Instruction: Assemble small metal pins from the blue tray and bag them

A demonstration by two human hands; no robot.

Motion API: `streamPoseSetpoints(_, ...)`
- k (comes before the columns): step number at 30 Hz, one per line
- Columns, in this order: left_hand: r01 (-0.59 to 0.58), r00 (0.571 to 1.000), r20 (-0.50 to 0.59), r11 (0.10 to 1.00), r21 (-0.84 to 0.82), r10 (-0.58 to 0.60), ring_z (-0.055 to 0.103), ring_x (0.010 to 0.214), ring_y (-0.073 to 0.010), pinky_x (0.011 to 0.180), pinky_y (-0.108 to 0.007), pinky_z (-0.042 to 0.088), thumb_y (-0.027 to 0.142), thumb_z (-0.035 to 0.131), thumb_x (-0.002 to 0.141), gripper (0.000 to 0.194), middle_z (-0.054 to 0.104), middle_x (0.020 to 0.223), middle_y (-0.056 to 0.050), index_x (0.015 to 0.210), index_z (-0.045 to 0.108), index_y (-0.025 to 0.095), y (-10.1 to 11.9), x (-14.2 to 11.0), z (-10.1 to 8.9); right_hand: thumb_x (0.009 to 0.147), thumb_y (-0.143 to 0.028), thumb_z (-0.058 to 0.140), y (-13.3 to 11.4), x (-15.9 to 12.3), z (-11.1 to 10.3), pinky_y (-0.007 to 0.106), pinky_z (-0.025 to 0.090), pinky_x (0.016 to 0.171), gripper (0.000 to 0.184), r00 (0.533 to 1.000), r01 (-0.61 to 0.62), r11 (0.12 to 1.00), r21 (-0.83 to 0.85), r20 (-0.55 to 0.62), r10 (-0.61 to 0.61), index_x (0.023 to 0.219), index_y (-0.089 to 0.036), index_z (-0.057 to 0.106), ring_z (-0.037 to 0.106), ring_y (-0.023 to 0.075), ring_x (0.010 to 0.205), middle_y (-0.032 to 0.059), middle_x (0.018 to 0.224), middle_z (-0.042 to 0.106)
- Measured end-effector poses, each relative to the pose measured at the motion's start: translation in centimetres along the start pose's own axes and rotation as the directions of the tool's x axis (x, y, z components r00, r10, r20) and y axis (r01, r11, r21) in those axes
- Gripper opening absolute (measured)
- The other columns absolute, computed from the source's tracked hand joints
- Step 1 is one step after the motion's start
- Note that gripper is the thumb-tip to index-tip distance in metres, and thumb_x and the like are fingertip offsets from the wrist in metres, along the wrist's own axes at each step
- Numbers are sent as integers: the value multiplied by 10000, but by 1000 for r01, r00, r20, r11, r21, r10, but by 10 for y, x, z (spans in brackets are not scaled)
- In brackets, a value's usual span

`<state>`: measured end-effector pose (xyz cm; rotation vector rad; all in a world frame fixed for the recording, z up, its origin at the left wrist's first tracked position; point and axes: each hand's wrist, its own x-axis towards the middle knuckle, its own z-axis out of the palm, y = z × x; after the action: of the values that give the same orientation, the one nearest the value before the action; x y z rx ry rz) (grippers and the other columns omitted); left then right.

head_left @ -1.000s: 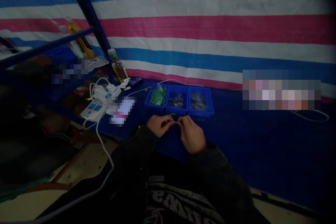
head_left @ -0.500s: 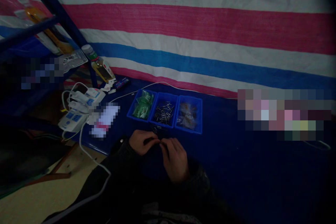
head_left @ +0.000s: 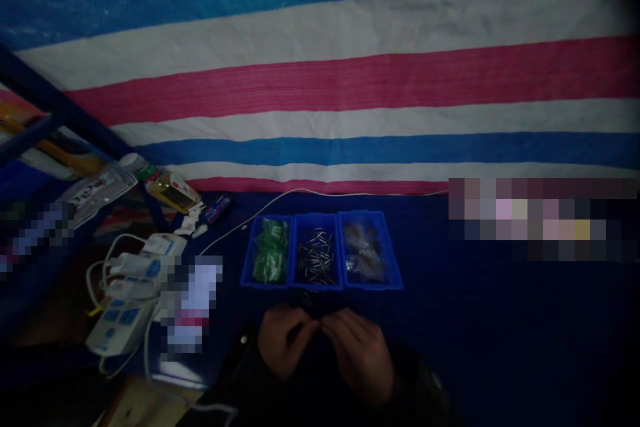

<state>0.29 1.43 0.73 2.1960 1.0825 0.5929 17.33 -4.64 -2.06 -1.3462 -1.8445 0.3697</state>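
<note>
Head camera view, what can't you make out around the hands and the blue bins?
All in the head view:
What the left hand and right hand hold: hidden by the fingers and dim light.
Right bin's contents: too dark and small.
White item left of the bins: pixel-blurred.
Items on the right: pixel-blurred.

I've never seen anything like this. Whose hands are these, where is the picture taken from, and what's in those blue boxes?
These are a real person's bare hands; no machine is involved. The camera is worn on their head, looking forward and down. The left hand and right hand meet in front of the body; anything held between them is too dark to see. Beyond them, three blue trays sit side by side on a dark blue sheet. They hold green packets, metal pins and brownish pieces in clear bags. White power strips lie to the left.
</note>
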Motion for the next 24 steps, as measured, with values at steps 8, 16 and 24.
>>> streamPoseSetpoints(8,78,996,54,987,-141,-70,612,645,-146,637,-266,432,289,512,944,260,680,666,-16,739,636,190,4,4,-6,959,-124,465,-5,8,-11,301,533,724,215,995,-101,988,114,1,102,999,-214,656,666,166,800,50,899,697)
streamPoseSetpoints(16,-54,998,-31,996,-73,52,596,556,-131,591,-261,433,272,523,932,211,651,614,-11,783,647,187,4,4,0,946,-129,474,-5,7,-11,302,550,691,206,992,-111,972,205,-39,122,987,-210,659,667,171,757,54,858,689)
streamPoseSetpoints(24,-133,982,-123,988,80,142,555,487,-123,544,-262,392,225,530,906,201,587,532,5,718,585,183,12,13,9,942,-142,476,-5,9,-13,244,502,611,150,970,-212,900,381,-30,241,927,-212,608,635,144,669,19,769,650)
